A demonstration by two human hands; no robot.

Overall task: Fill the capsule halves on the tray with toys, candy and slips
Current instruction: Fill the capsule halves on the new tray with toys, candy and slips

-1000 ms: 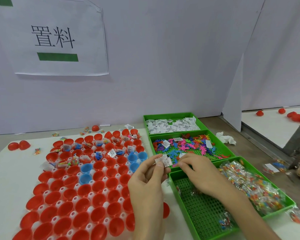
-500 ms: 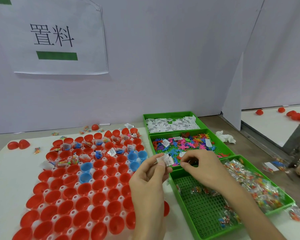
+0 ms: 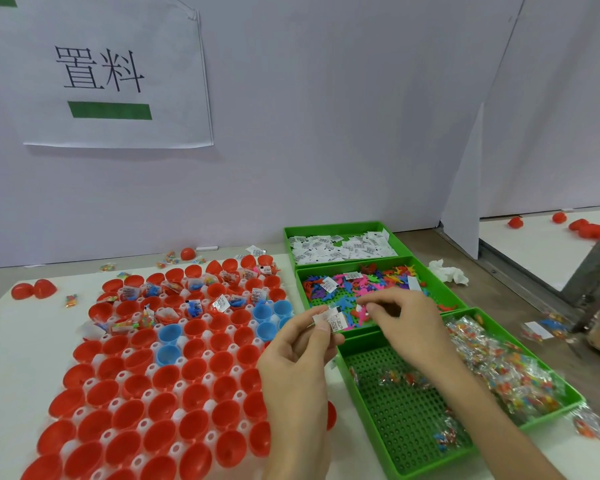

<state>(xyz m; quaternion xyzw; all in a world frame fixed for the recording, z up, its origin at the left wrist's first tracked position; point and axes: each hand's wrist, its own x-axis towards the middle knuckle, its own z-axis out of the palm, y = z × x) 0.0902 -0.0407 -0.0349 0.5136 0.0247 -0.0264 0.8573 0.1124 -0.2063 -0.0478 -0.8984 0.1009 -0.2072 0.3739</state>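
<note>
Nearest me, capsule halves (image 3: 160, 407) on the tray (image 3: 122, 375) sit empty, that's most of the grid. Over its right edge the left hand (image 3: 298, 358) pinches a few slips (image 3: 331, 320). The right hand (image 3: 406, 327) hovers just beside, can't tell if it grips 1. Only the far rows look filled.

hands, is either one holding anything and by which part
The left hand pinches a small bunch of slips by their lower left end, between thumb and fingers. Whether the right hand pinches one too cannot be told.
</note>
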